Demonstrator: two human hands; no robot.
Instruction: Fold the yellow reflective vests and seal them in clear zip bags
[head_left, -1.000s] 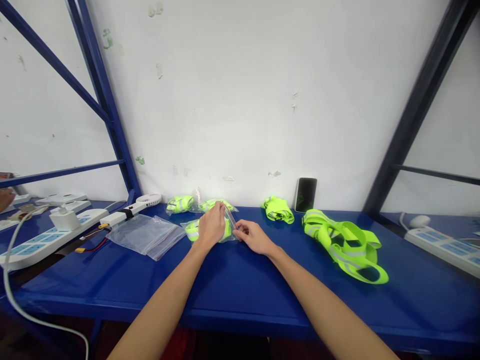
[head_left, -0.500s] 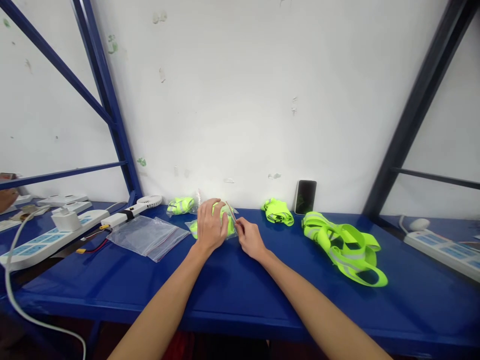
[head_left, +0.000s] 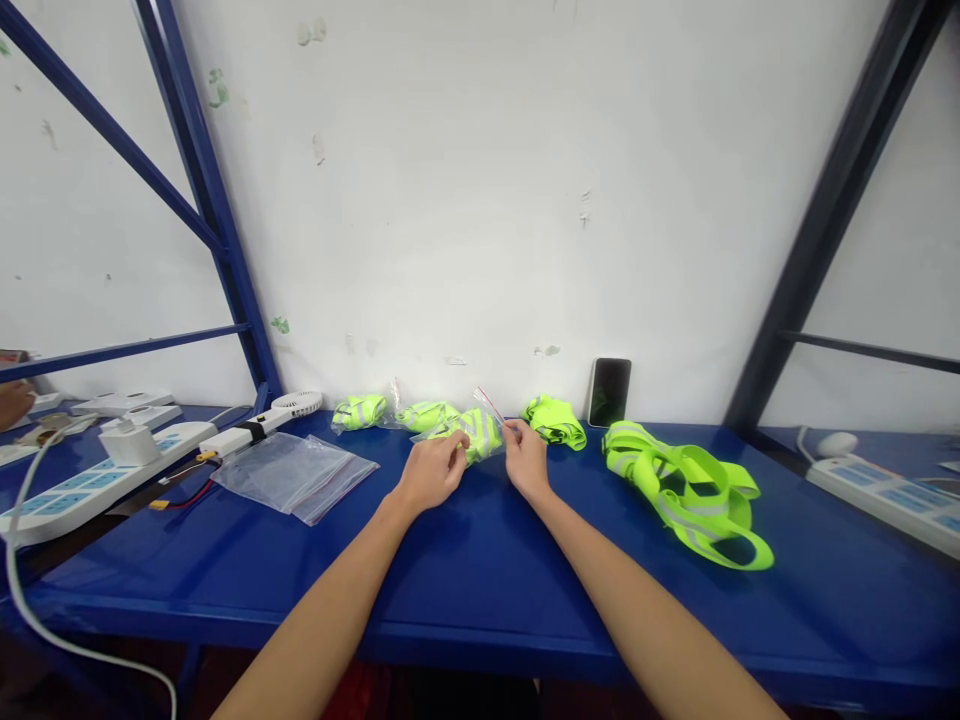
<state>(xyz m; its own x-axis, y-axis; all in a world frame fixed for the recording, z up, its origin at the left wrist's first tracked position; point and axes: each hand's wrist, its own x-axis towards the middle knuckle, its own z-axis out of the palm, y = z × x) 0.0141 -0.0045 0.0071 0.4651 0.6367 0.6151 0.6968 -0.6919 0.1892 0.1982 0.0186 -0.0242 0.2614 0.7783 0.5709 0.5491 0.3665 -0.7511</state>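
A clear zip bag (head_left: 484, 432) with a folded neon-yellow reflective strap inside lies in front of me, tilted up at its right end. My right hand (head_left: 527, 462) pinches its red-lined zip edge between thumb and fingers. At the bag's lower left, my left hand (head_left: 431, 472) is closed, with curled fingers against the plastic; the fingertips are partly hidden. Just behind sits another bagged yellow bundle (head_left: 426, 416), and left of it a further bagged bundle (head_left: 360, 411). An unbagged folded yellow bundle (head_left: 553, 420) rests close to my right hand.
Flat zip bags (head_left: 296, 477) lie at left beside a white handheld fan (head_left: 297, 403) and a power strip (head_left: 112, 480). A phone (head_left: 609, 392) leans on the wall. Loose yellow straps (head_left: 694, 495) spread over the blue table (head_left: 525, 590) at right. Blue posts stand either side.
Both hands have separated, the right moving right with the zip edge. My left hand has gone from lying over the bag to curling at its lower left. The bag has shifted right, uncovering the bundle behind.
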